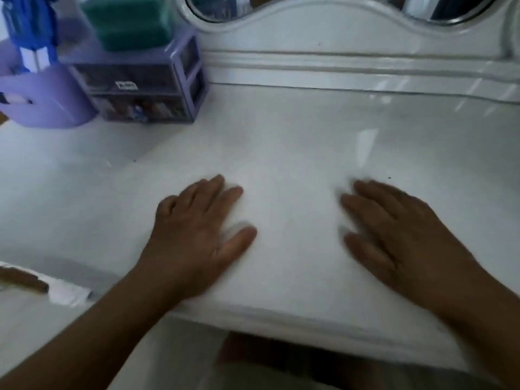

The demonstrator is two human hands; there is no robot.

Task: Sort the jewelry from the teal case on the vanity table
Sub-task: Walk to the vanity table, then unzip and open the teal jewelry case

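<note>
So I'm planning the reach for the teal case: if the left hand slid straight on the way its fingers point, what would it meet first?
Probably nothing: the left hand points up and right over bare vanity table toward its raised back ledge. The teal case sits well left.

A glossy white tabletop [295,142] fills most of the view, catching pale streaks of reflected light toward its right side. Behind it rises a white moulded backboard [323,38] with a curved, scalloped frame holding a chrome-rimmed mirror [450,7]. Under the front edge lies dim floor [267,358].
</note>
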